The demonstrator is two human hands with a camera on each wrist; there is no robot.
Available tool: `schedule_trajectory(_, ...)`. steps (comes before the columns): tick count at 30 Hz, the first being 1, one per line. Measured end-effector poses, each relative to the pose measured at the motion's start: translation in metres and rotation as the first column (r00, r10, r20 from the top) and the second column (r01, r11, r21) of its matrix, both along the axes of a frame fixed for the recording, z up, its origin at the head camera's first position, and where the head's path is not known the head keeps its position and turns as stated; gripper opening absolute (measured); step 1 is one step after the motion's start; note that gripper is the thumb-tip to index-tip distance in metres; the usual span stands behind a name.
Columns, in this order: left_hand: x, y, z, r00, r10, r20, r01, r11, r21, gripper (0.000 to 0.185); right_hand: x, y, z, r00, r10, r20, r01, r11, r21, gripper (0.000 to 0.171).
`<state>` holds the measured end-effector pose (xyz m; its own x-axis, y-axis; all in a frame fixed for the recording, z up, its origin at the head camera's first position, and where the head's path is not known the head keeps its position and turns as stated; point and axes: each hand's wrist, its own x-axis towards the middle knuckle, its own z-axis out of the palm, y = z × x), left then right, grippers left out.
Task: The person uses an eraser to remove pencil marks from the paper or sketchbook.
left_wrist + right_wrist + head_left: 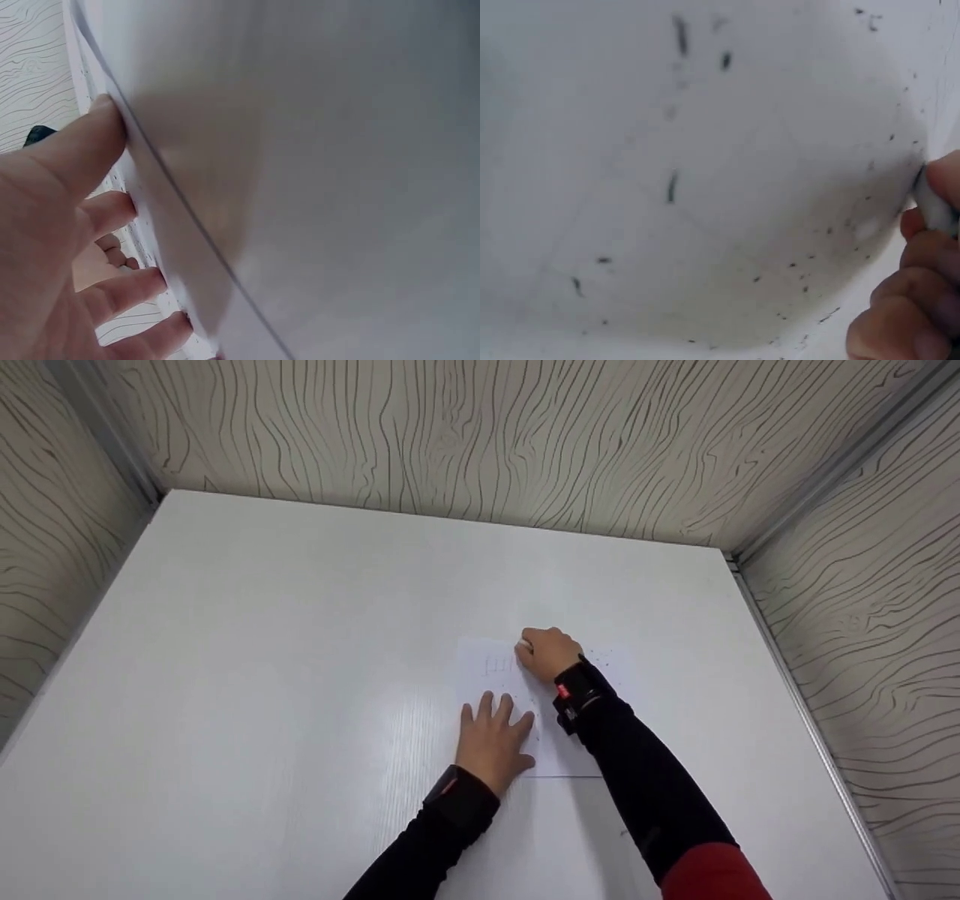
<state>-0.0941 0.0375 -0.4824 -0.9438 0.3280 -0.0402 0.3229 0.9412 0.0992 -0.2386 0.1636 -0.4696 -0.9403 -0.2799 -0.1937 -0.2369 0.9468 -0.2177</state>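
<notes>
A white sheet of paper [564,754] lies on the white table [300,660]. My left hand [495,735] rests flat on the sheet's near left part with the fingers spread; in the left wrist view the fingertips [112,120] press on the paper [161,225]. My right hand [547,651] is at the sheet's far middle and pinches a small white eraser [523,646] against the paper. The right wrist view shows the eraser [934,202] between the fingers [915,300]. Faint pencil strokes [499,665] lie just left of the eraser. Dark eraser crumbs [673,186] are scattered over the paper.
Walls with a wood-grain pattern [480,442] close the table at the back and on both sides. A metal strip [795,697] runs along the table's right edge. More crumbs [600,654] dot the paper right of my right hand.
</notes>
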Motion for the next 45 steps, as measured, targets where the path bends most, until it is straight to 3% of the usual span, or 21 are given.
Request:
schedule_trajectory(6,0.001,-0.002,-0.003,1.0,0.008,-0.03,-0.01,0.999,-0.037,0.064,0.018,0.0,0.001,0.982,0.164,0.094,-0.158,0.985,-0.061,0.026)
schedule_trajectory(8,0.001,-0.003,-0.001,0.999,0.009,-0.04,-0.011,0.999,-0.035,0.063,0.018,-0.001,0.001,0.985,0.16,0.066,-0.156,0.985,-0.067,0.026)
schedule_trajectory(13,0.001,-0.001,-0.001,0.999,-0.006,-0.034,0.005,1.0,-0.017,0.063,0.007,-0.005,-0.002,0.998,0.059,-0.019,-0.06,0.997,-0.043,0.026)
schedule_trajectory(17,0.001,0.001,-0.007,1.0,-0.014,-0.02,0.013,1.0,-0.016,0.062,0.005,-0.009,-0.006,1.0,0.01,-0.028,-0.011,1.0,-0.021,0.025)
schedule_trajectory(24,0.0,-0.002,-0.01,1.0,-0.006,-0.023,0.006,1.0,-0.026,0.062,0.016,-0.008,-0.003,0.982,0.148,0.119,-0.144,0.989,-0.04,0.024)
schedule_trajectory(26,0.0,-0.002,-0.008,0.999,-0.003,-0.042,0.002,1.0,-0.026,0.062,0.013,-0.008,-0.001,0.985,0.149,0.085,-0.146,0.989,-0.035,0.024)
schedule_trajectory(31,-0.001,0.002,-0.007,0.999,-0.022,-0.044,0.021,1.0,-0.022,0.062,0.0,-0.005,-0.004,0.998,0.055,-0.028,-0.057,0.996,-0.073,0.025)
schedule_trajectory(34,0.001,0.005,-0.01,0.999,-0.034,-0.022,0.034,0.999,-0.015,0.062,-0.001,-0.002,-0.008,0.999,0.014,-0.034,-0.018,0.995,-0.103,0.026)
schedule_trajectory(36,0.002,0.006,-0.012,0.999,-0.034,-0.003,0.034,0.999,-0.007,0.063,0.003,0.001,-0.011,0.999,0.039,0.007,-0.038,0.993,-0.114,0.028)
schedule_trajectory(40,0.002,0.003,-0.011,1.0,-0.013,0.013,0.013,1.0,-0.002,0.063,0.012,0.001,-0.01,0.981,0.165,0.101,-0.151,0.979,-0.137,0.028)
schedule_trajectory(42,0.0,0.001,-0.009,1.0,-0.009,0.01,0.009,1.0,-0.002,0.063,0.014,-0.001,-0.005,0.972,0.209,0.105,-0.194,0.971,-0.139,0.027)
schedule_trajectory(45,-0.001,-0.001,-0.005,1.0,-0.014,-0.005,0.014,1.0,-0.002,0.063,0.009,-0.003,0.0,0.981,0.188,0.054,-0.18,0.976,-0.126,0.025)
